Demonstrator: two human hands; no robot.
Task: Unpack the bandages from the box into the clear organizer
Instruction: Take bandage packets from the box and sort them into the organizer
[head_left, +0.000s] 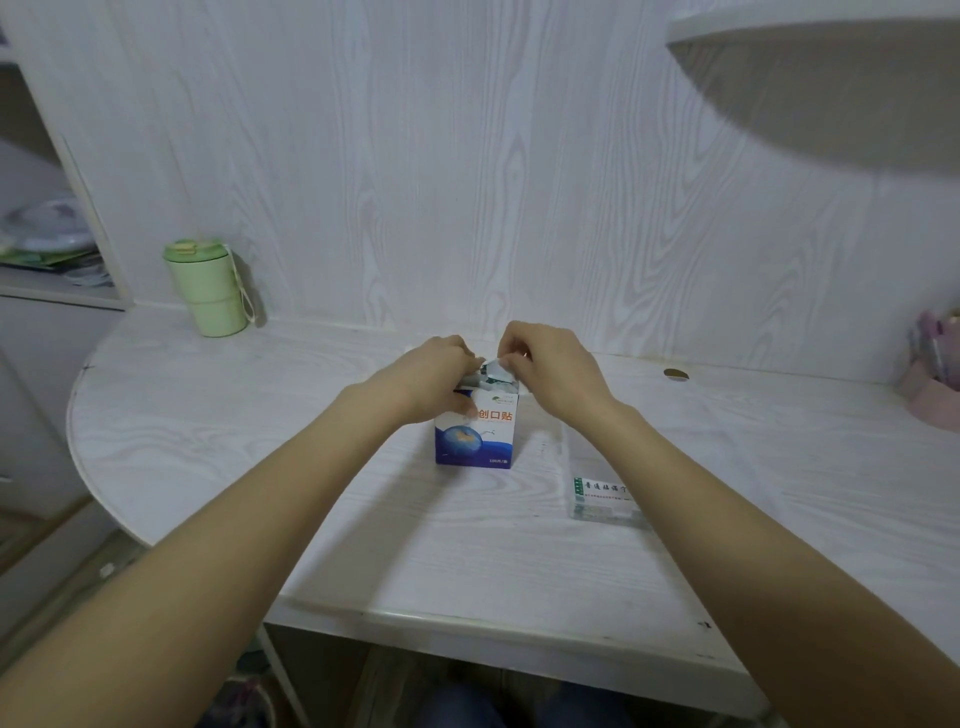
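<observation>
The box (475, 434) stood upright mid-bench (260, 415); my left hand (439, 376) gripped its upper corner; my right hand (540, 366) pinched the bandages (491, 375) at the open top; the clear organizer (597, 467) lay just right. Recommended: brace the box firmly; draw the bundle straight upward, avoiding snagged flaps.
</observation>
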